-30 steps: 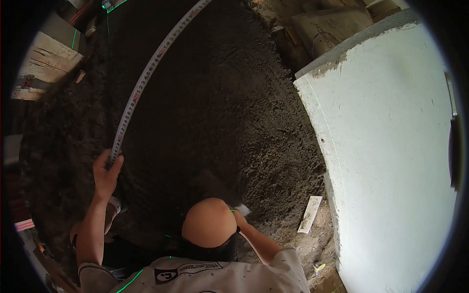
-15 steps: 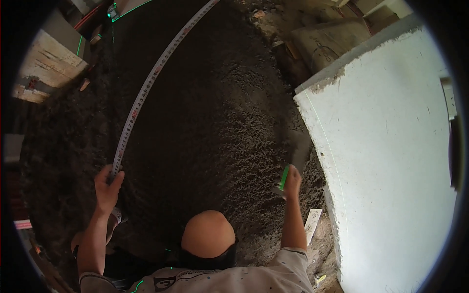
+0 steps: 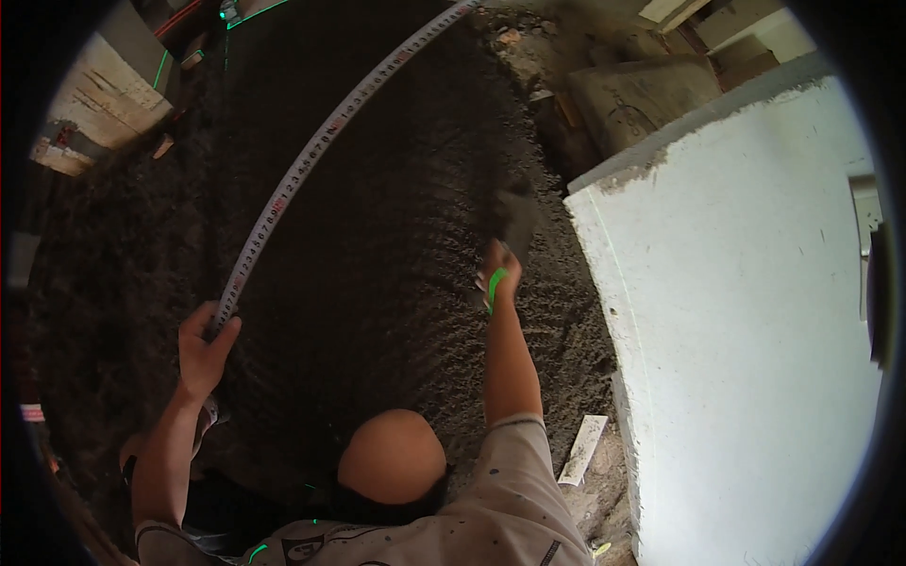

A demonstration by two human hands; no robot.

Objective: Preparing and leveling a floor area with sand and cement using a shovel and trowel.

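Note:
My left hand (image 3: 204, 349) is closed round the near end of a long white measuring ruler (image 3: 293, 179) with black and red markings. The ruler slants away to the far right over dark, wet mortar (image 3: 359, 255). My right hand (image 3: 500, 274), reaching forward over the mortar, grips a trowel. Motion blurs its grey blade (image 3: 516, 212), which points away from me, and my fingers hide most of the handle. I cannot tell whether the blade touches the surface. A green light streak crosses the right hand.
A white wall panel (image 3: 727, 311) with a rough edge stands on the right. At the far left are a chipped block (image 3: 104, 94) and a small device (image 3: 227, 11) with green light. A filled sack (image 3: 646, 104) lies far right; a pale strip (image 3: 583, 450) lies near the panel.
My right hand and the trowel have swept forward and left across the mortar. The ruler's far end has shifted right in view, while my left hand keeps its hold.

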